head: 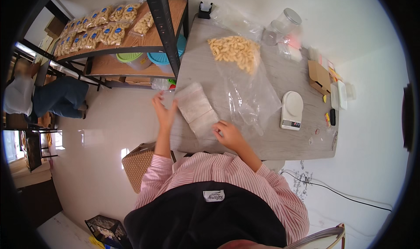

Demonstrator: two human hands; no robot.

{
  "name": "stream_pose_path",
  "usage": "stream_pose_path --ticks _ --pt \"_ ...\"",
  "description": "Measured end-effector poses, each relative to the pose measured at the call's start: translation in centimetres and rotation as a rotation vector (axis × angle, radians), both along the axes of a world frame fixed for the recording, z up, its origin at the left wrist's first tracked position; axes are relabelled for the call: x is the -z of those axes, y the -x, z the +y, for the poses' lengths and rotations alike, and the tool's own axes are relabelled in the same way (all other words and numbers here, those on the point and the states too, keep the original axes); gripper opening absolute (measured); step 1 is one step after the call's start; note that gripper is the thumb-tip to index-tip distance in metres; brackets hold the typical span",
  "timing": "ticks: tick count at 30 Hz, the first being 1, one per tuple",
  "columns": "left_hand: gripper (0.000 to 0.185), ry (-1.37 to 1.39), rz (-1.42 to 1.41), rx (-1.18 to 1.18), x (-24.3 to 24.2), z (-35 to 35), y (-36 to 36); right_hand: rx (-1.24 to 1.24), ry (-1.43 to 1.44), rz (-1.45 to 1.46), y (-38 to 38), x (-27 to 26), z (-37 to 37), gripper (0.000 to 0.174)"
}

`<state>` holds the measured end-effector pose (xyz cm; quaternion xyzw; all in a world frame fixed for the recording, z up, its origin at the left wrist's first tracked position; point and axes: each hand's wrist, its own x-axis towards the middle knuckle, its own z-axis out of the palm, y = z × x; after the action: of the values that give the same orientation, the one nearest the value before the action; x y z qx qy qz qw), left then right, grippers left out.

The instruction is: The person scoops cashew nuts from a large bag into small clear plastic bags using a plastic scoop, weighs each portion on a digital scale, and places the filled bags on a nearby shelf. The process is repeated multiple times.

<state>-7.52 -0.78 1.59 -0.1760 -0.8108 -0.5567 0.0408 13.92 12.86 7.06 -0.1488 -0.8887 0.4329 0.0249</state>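
A stack of clear plastic bags lies flat near the front left of the grey wood-grain table. Raised just left of the stack, my left hand has its fingers apart and holds nothing. My right hand is at the stack's lower right corner with bent fingers; whether it pinches a bag I cannot tell. Beyond lies a large clear plastic bag with curved, tube-shaped snacks at its far end. To the right of it stands a white digital kitchen scale.
Packed snack bags line a wooden shelf at left, above lidded tubs. Clear jars, a cardboard box and a black tape dispenser stand along the table's back and right. A seated person is far left.
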Motion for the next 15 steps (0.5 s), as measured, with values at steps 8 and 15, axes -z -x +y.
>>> stream_pose_path --ticks 8,15 --pt "0.100 0.341 0.210 0.423 -0.6 -1.2 -7.8 -0.125 -0.580 0.351 8.0 2.6 1.5 0.047" --pt "0.128 0.369 0.112 0.449 -1.1 -1.5 -7.5 -0.211 -0.523 0.242 9.4 3.0 1.9 0.017"
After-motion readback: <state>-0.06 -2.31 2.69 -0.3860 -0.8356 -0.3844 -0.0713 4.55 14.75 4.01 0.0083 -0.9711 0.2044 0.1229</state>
